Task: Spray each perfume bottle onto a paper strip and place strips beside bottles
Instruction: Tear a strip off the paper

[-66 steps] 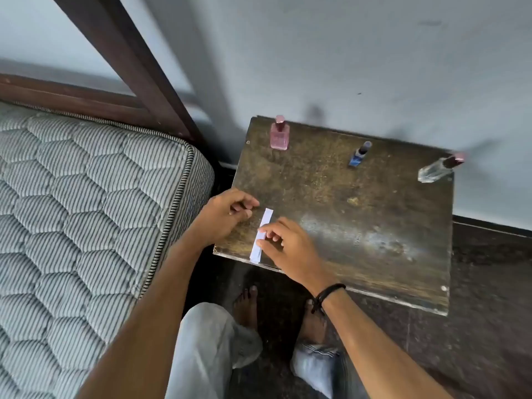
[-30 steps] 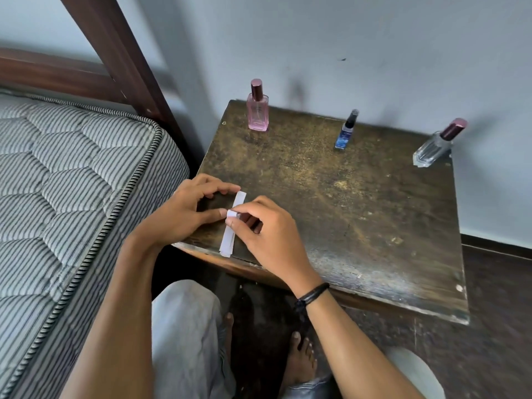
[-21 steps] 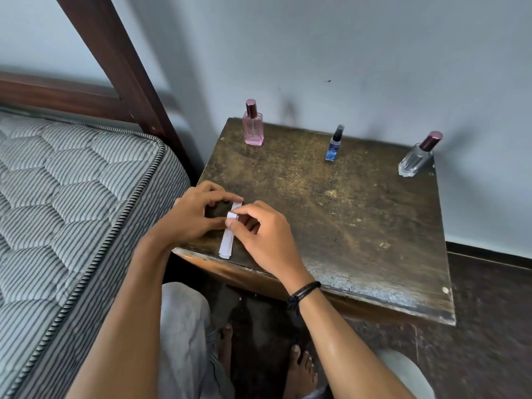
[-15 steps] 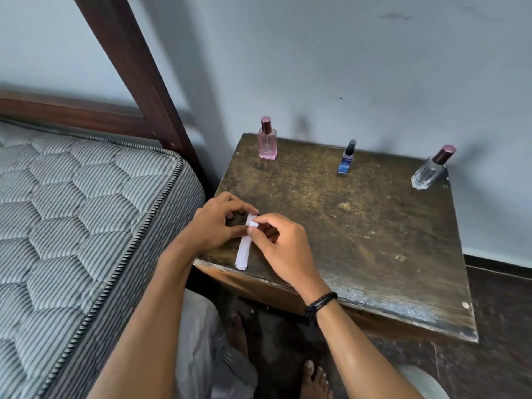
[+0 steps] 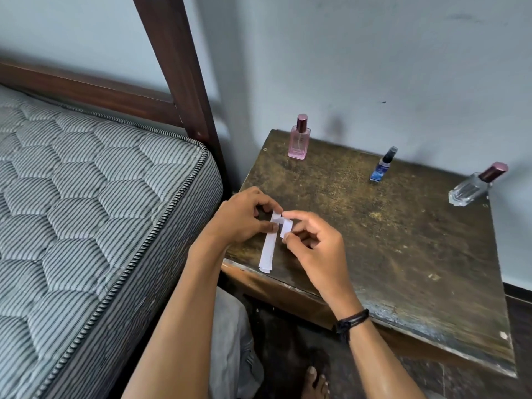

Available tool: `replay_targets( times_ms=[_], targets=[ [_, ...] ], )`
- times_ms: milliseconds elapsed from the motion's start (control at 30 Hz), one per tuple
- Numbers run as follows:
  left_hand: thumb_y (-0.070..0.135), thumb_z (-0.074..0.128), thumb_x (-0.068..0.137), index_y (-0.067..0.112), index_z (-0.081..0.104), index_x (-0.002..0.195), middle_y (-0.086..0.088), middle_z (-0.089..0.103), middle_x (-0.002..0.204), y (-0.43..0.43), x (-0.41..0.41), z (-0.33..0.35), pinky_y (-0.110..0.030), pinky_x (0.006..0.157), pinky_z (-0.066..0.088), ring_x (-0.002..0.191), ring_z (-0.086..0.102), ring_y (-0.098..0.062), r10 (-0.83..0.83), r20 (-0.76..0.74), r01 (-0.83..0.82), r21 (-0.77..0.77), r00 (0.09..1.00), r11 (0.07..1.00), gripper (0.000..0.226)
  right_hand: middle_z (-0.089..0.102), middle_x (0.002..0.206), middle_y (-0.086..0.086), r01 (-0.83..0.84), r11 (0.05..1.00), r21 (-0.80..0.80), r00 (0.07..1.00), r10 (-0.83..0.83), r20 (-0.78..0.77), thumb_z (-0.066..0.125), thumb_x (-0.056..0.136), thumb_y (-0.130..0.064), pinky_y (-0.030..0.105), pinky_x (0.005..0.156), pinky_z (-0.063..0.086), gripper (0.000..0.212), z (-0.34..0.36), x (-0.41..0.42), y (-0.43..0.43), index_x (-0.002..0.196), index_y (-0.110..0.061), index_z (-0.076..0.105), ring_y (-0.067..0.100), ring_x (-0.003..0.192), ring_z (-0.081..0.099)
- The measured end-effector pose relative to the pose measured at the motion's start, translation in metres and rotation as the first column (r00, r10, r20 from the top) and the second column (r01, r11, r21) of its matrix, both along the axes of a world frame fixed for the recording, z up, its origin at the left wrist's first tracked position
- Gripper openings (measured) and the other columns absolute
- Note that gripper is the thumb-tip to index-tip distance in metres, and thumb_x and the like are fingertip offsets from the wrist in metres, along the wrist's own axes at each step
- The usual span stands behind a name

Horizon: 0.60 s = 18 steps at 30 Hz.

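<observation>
Left hand [image 5: 244, 218]: thumb and forefinger pinch the top of the strips [image 5: 267, 251], a stack lying at the front-left of the table [image 5: 374, 254]. Right hand [image 5: 315, 246]: fingers curled, pinching one strip [image 5: 286, 227] just right of the stack's top (its full length not visible). Along the back edge, well apart from the hands: pink bottle [image 5: 298, 141] left, blue bottle [image 5: 382, 166] middle, clear bottle [image 5: 470, 187] right. Mattress [image 5: 86, 197] left of table.

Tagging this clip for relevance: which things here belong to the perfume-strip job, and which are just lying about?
Job: pink bottle, blue bottle, clear bottle, paper strips, pinched by the left hand and right hand.
Just there: mattress, bed frame, wristband.
</observation>
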<state>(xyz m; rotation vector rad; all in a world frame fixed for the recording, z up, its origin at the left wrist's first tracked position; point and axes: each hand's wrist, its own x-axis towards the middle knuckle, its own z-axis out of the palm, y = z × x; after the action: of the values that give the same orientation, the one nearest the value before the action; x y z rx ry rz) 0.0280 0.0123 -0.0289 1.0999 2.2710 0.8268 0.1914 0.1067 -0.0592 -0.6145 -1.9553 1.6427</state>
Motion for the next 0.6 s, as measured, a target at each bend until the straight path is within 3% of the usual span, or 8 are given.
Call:
replay_targets(
  times_ms=[100, 200, 433, 600],
  targets=[
    [0.02, 0.088, 0.072, 0.035, 0.076, 0.097, 0.011, 0.059, 0.095, 0.0031, -0.0012, -0.0042, -0.039, 0.088, 0.051, 0.086, 0.056, -0.015, 0.031, 0.0, -0.031, -0.001, 1.0, 1.0, 0.031, 0.071, 0.079, 0.0, 0.012, 0.997, -0.08, 1.0, -0.01, 0.015, 0.069, 0.087, 0.006, 0.035, 0.069, 0.052, 0.032, -0.0001, 0.0025, 0.0036, 0.101, -0.02, 0.08, 0.023, 0.075, 0.065],
    [0.018, 0.086, 0.075, 0.036, 0.077, 0.092, 0.013, 0.06, 0.09, 0.0044, -0.0036, -0.0074, -0.04, 0.086, 0.053, 0.076, 0.055, -0.009, 0.07, -0.002, -0.07, 0.015, 0.998, 0.997, 0.026, 0.074, 0.078, -0.006, 0.02, 0.993, -0.119, 1.0, -0.017, 0.026, 0.068, 0.089, 0.004, 0.033, 0.066, 0.049, 0.025, 0.0017, 0.0035, 0.0059, 0.093, -0.017, 0.081, 0.015, 0.069, 0.062],
    [0.018, 0.086, 0.075, 0.044, 0.073, 0.083, 0.014, 0.06, 0.085, 0.0065, -0.0013, -0.0056, -0.036, 0.081, 0.053, 0.073, 0.054, -0.003, 0.117, -0.001, -0.117, 0.014, 0.993, 0.993, 0.031, 0.075, 0.085, -0.008, 0.016, 0.997, -0.075, 0.998, -0.012, 0.057, 0.069, 0.092, -0.002, 0.038, 0.068, 0.051, 0.018, 0.0012, 0.0011, 0.0024, 0.087, -0.017, 0.078, 0.022, 0.074, 0.065],
    [0.021, 0.086, 0.074, 0.041, 0.075, 0.084, 0.013, 0.061, 0.086, 0.0089, 0.0006, -0.0068, -0.038, 0.081, 0.054, 0.072, 0.053, -0.004, 0.154, 0.007, -0.154, 0.0, 0.988, 0.988, 0.025, 0.074, 0.083, -0.006, 0.04, 0.995, -0.091, 0.999, -0.036, 0.041, 0.069, 0.094, -0.004, 0.044, 0.07, 0.053, 0.019, 0.0007, 0.0009, 0.0028, 0.088, -0.02, 0.076, 0.014, 0.072, 0.064]
  ],
)
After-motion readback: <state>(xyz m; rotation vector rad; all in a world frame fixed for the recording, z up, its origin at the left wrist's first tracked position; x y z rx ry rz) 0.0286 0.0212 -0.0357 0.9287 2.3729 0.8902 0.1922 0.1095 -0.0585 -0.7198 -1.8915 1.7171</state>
